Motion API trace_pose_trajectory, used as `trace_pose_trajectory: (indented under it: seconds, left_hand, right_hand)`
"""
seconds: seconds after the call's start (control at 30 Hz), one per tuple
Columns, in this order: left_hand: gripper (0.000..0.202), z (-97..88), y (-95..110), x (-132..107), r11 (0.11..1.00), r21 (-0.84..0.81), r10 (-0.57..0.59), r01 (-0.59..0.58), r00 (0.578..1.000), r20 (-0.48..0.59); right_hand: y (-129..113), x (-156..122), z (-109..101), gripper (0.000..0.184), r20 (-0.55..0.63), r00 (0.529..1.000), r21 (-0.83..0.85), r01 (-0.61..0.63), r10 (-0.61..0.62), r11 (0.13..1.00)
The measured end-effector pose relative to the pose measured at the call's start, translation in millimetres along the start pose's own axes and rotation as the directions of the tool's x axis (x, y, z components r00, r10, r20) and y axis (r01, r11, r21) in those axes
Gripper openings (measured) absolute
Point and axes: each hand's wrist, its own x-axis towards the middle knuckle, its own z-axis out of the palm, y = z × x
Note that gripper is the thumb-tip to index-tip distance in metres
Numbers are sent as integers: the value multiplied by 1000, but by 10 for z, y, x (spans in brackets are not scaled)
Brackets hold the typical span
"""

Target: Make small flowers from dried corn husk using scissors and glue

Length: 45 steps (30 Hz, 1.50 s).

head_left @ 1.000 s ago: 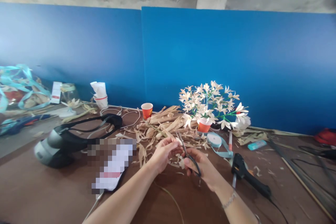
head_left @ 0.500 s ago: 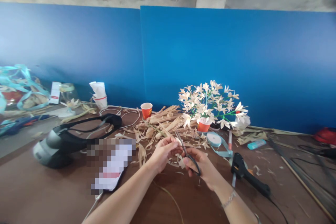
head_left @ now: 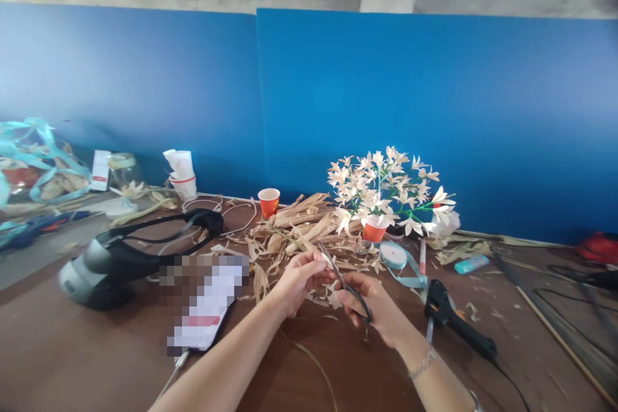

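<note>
Well left of the husk pile (head_left: 306,215), your desk (head_left: 38,354) carries a headset (head_left: 96,267) in smooth grey and black plastic with a curved, looping band; nearer you than the pile lies a flat, oblong phone (head_left: 207,309), its face blurred into blocks. At the pile's back left corner stands a round-rimmed, tapering orange paper cup (head_left: 269,205). Before the pile, your left hand (head_left: 300,278) has its fingers pinched narrow on a small pale piece (head_left: 326,260), its texture too small to read. The pile itself is dry, papery, fibrous strips. Also before it, your right hand (head_left: 367,302) is curled round dark-handled scissors (head_left: 342,280), their slim blades beside that piece. Right of the pile spread pointed-petalled cream flowers (head_left: 381,190) on green stems; farther right lies a black plastic glue gun (head_left: 458,325).
</note>
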Motion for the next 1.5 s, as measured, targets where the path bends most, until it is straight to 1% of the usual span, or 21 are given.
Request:
trace_pose_trajectory:
  seconds: [0.13,0.33,0.53,0.67,0.73,0.8,0.83,0.87,0.93,1.0,1.07,1.13,1.2,1.27,1.3,1.37,1.43,1.5]
  left_hand:
    - [19,17,27,-9,1000,-1,-30,30,999,-11]
    - [17,2,53,-9,998,7,-56,56,998,19]
    - [18,-50,39,5,995,29,-96,95,995,32]
    - [16,-40,74,-15,992,69,-108,105,993,42]
    - [14,-40,98,-20,989,110,-102,98,994,32]
    - [12,-47,113,-18,967,246,-74,72,997,-2]
    - [11,-51,115,-14,931,362,-48,50,999,-15]
    - [10,-53,112,-11,873,487,-21,27,1000,-19]
    - [6,-51,97,-8,733,680,19,-13,1000,-2]
    - [4,-45,78,-14,601,798,32,-45,999,33]
    - [7,-46,68,-29,466,882,31,-71,997,64]
    - [11,-66,74,-46,308,947,38,-91,996,83]
    - [12,-101,92,-60,200,975,69,-95,994,83]
    - [11,-135,109,-68,134,986,113,-104,990,89]
    - [11,-145,114,-70,123,986,128,-115,987,99]
    - [12,-144,111,-68,128,981,131,-143,983,126]
    - [14,-122,95,-61,145,972,102,-183,980,170]
    - [13,-100,74,-51,131,965,98,-227,972,215]
  right_hand:
    - [-7,-5,-11,34,-4,1000,-15,-20,20,1000]
    - [-15,-4,-27,34,-2,999,-22,-52,52,998]
    - [-40,-9,-41,36,33,999,-47,-27,29,999]
    - [11,-1,-85,35,37,999,-98,-20,24,995]
    - [46,9,-138,34,12,1000,-156,-2,4,988]
    - [77,19,-211,32,-43,999,-265,19,-31,964]
    - [90,23,-251,30,-87,995,-347,25,-58,938]
    - [103,27,-290,27,-135,986,-444,25,-95,896]
    - [126,32,-355,21,-218,962,-643,-14,-166,766]
    - [142,31,-392,16,-252,950,-778,-86,-185,622]
    - [146,26,-403,17,-278,949,-839,-164,-149,519]
    - [135,16,-399,21,-324,939,-861,-242,-116,447]
    - [116,4,-394,25,-376,921,-869,-312,-102,385]
    - [99,-9,-391,27,-413,907,-867,-361,-88,343]
    - [93,-16,-390,28,-426,901,-865,-378,-83,329]
    - [91,-26,-384,30,-441,894,-862,-397,-80,315]
    - [99,-31,-374,33,-446,890,-865,-402,-96,301]
    - [112,-29,-361,33,-445,887,-874,-400,-121,277]
